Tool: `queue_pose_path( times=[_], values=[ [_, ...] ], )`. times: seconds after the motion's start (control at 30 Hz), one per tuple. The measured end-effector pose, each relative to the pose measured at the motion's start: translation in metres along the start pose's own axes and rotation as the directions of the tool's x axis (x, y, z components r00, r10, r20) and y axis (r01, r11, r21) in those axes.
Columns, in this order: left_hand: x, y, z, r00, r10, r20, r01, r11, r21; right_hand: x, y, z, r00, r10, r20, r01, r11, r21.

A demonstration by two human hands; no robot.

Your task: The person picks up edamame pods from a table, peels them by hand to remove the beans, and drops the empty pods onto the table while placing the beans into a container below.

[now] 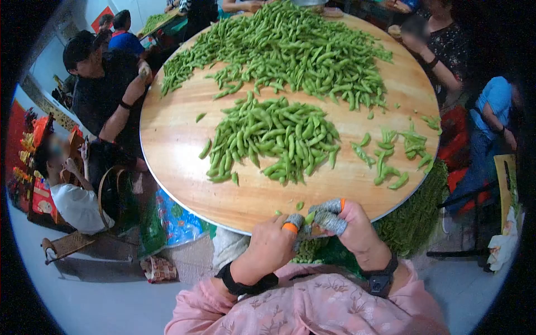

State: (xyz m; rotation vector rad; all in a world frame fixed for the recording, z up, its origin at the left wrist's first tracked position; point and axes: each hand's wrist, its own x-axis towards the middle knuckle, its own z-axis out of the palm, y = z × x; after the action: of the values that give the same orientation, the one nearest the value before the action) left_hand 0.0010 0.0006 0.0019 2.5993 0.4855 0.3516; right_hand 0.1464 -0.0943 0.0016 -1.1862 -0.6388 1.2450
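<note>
Both my hands meet at the near edge of a round wooden table (pixel 184 167). My left hand (pixel 272 237) and my right hand (pixel 353 226) wear grey finger covers with orange bands. Between their fingertips is a green pod (pixel 310 216), partly hidden by the covers; both hands are closed on it. Just beyond them a small green piece (pixel 300 206) lies on the wood. A smaller pile of green pods (pixel 273 134) sits in front of my hands, with a large pile of pods (pixel 301 50) behind it.
Loose pods and scraps (pixel 391 156) lie at the table's right. A person in black (pixel 100 84) sits at the left, another person (pixel 441 50) at the upper right. Green plant stems (pixel 416 223) are heaped below the right edge. A blue plastic bag (pixel 178 220) lies at the lower left.
</note>
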Motion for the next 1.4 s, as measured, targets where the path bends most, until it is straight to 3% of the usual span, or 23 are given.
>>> queue_pose_path(
  times=[0.17, 0.3, 0.57, 0.63, 0.67, 0.7, 0.73, 0.77, 0.8, 0.87, 0.9, 0.97, 1.03, 1.1, 1.17, 1.33, 1.4],
  values=[
    [-0.001, -0.004, 0.004, 0.998, 0.03, -0.063, -0.027, 0.999, 0.038, 0.002, 0.003, 0.005, 0.997, -0.043, -0.062, 0.038, 0.996, -0.08],
    [-0.002, -0.006, 0.006, 0.996, 0.025, -0.089, -0.019, 0.998, 0.062, 0.007, 0.014, 0.003, 0.997, -0.057, -0.053, 0.058, 0.998, 0.014],
    [0.001, -0.008, 0.009, 0.979, 0.001, -0.205, -0.036, 0.985, -0.171, 0.009, 0.004, 0.005, 0.998, 0.049, 0.05, -0.052, 0.997, 0.05],
    [-0.001, -0.005, 0.009, 0.969, -0.163, -0.187, 0.023, 0.811, -0.585, 0.009, 0.007, 0.009, 0.993, -0.103, 0.065, 0.102, 0.995, 0.018],
    [-0.006, -0.013, 0.022, 0.961, -0.233, -0.15, 0.062, 0.706, -0.705, 0.01, 0.009, 0.009, 0.995, -0.076, 0.066, 0.075, 0.997, 0.027],
    [-0.009, -0.01, 0.022, 0.956, -0.263, -0.132, 0.093, 0.694, -0.714, 0.013, 0.01, 0.01, 0.984, -0.168, 0.059, 0.17, 0.985, -0.015],
    [-0.005, -0.009, 0.018, 0.94, -0.334, 0.063, 0.167, 0.291, -0.942, 0.015, 0.012, 0.012, 0.964, -0.258, 0.06, 0.262, 0.964, -0.056],
    [-0.002, -0.01, 0.014, 0.916, -0.315, 0.249, 0.204, -0.171, -0.964, 0.015, 0.013, 0.012, 0.97, -0.232, 0.07, 0.236, 0.971, -0.047],
    [-0.001, -0.01, 0.009, 0.91, -0.33, 0.253, 0.204, -0.176, -0.963, 0.015, 0.011, 0.011, 0.974, -0.216, 0.064, 0.221, 0.973, -0.073],
    [0.003, -0.01, 0.001, 0.937, -0.302, 0.175, 0.225, 0.139, -0.964, 0.016, 0.001, 0.015, 0.977, -0.209, 0.037, 0.212, 0.971, -0.111],
    [0.005, -0.011, 0.0, 0.934, -0.313, 0.169, 0.221, 0.139, -0.965, 0.016, 0.001, 0.016, 0.977, -0.205, 0.05, 0.209, 0.972, -0.11],
    [0.009, -0.011, 0.002, 0.984, -0.129, -0.123, -0.001, 0.683, -0.731, 0.017, 0.001, 0.013, 0.965, -0.24, 0.105, 0.26, 0.933, -0.251],
    [0.008, -0.012, -0.001, 0.983, -0.123, -0.14, -0.026, 0.654, -0.756, 0.016, -0.003, 0.01, 0.96, -0.231, 0.161, 0.268, 0.924, -0.273],
    [0.006, -0.013, -0.011, 0.98, -0.161, 0.114, 0.181, 0.502, -0.846, 0.018, -0.004, 0.007, 0.952, -0.221, 0.212, 0.278, 0.915, -0.294],
    [0.005, -0.013, -0.01, 0.983, -0.156, 0.099, 0.167, 0.527, -0.833, 0.019, -0.001, 0.007, 0.952, -0.204, 0.229, 0.245, 0.955, -0.168],
    [0.007, -0.01, -0.009, 0.983, -0.17, 0.068, 0.152, 0.551, -0.821, 0.021, 0.005, 0.008, 0.972, -0.171, 0.161, 0.208, 0.946, -0.251],
    [0.007, -0.011, -0.007, 0.962, -0.232, 0.143, 0.25, 0.541, -0.803, 0.022, 0.005, 0.008, 0.973, -0.169, 0.155, 0.208, 0.936, -0.285]
  ],
)
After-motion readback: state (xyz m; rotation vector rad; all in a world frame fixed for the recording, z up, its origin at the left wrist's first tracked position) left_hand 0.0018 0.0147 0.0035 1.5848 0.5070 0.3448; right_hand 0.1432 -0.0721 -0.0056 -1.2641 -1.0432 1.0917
